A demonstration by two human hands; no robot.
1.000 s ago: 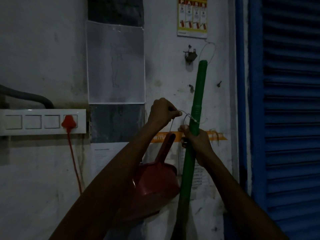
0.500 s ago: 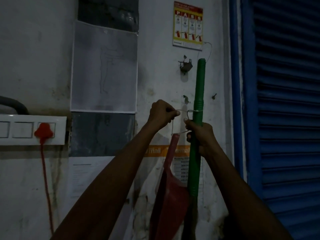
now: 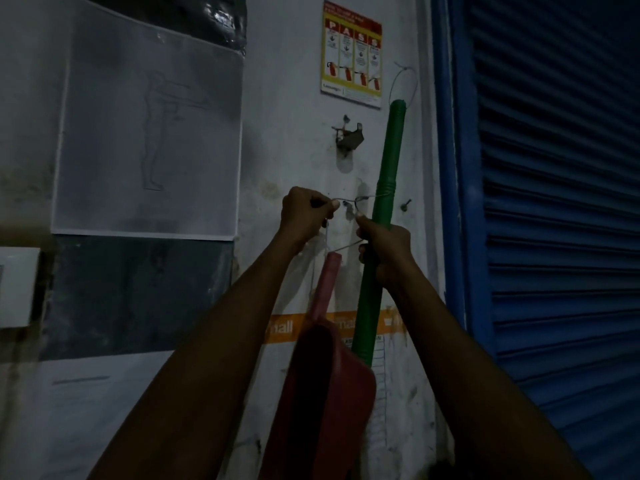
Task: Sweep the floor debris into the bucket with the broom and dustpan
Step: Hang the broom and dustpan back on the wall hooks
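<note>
Green broom handle (image 3: 388,188) in R hand (image 3: 388,247) grip.

Both bare arms reach up and forward from the bottom edge of the view, converging toward the middle. The left arm rises on a diagonal from the lower left, and the left hand (image 3: 306,216) sits knuckles up, its fingers (image 3: 323,204) curled tight with thumb and forefinger pinching a thin wire (image 3: 341,199). The right arm climbs from the lower right, and the right hand (image 3: 386,247) sits slightly lower than the left, its fingers wrapped round a green broom handle (image 3: 389,168) and one fingertip raised against the wire. The two hands are near each other but not touching.
</note>
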